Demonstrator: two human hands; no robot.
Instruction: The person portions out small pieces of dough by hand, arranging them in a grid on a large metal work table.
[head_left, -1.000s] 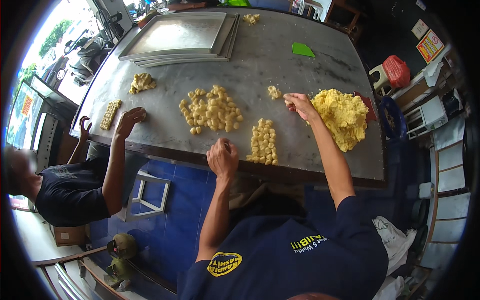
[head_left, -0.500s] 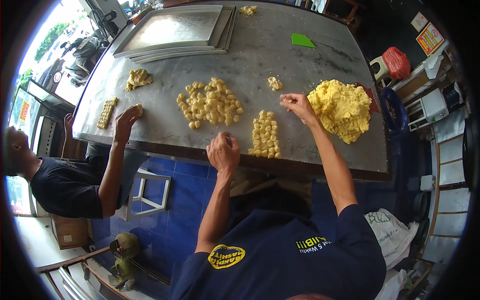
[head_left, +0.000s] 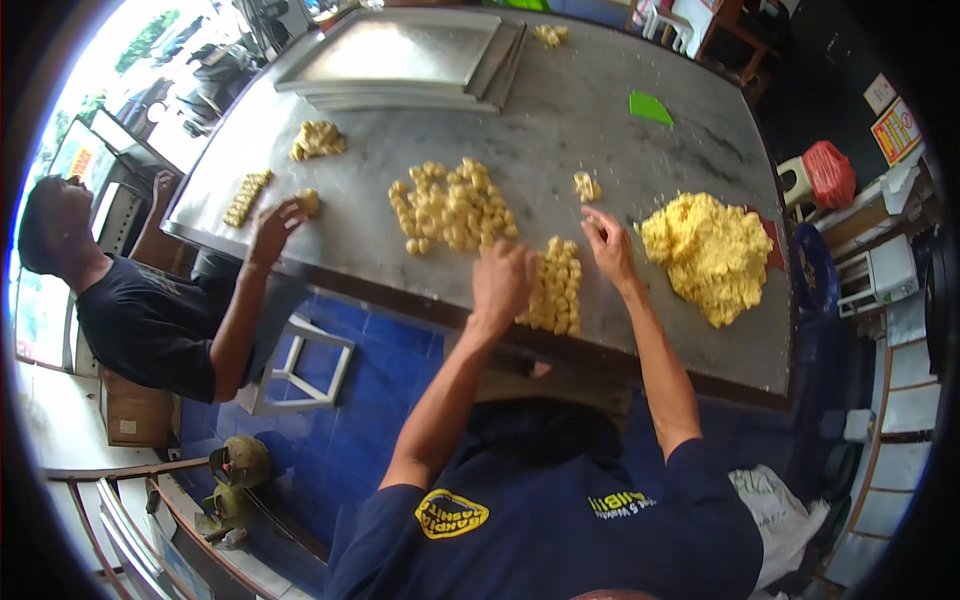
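My left hand (head_left: 503, 285) is over the left side of a block of small dough balls (head_left: 558, 290) set close together in rows near the table's front edge. Its fingers are blurred, and it hides part of the block. To the right of the block, my right hand (head_left: 612, 250) is closed, fingertips drawn together; what they hold, if anything, is too small to make out. Beyond them sits a small dough lump (head_left: 588, 187). A loose pile of dough balls (head_left: 455, 207) lies left of my left hand. On the right is a large crumbly yellow mound (head_left: 708, 255).
At left, a co-worker's hand (head_left: 275, 230) touches a dough piece (head_left: 308, 202), near a patterned dough strip (head_left: 246, 198) and a dough lump (head_left: 318, 140). Stacked metal trays (head_left: 400, 60) and a green scraper (head_left: 650, 107) lie farther back. A white stool (head_left: 310, 365) stands below the table.
My left hand has moved right and forward, from the gap between pile and block onto the block's left side. My right hand stays near the small lump, now pointing more forward. The view has shifted.
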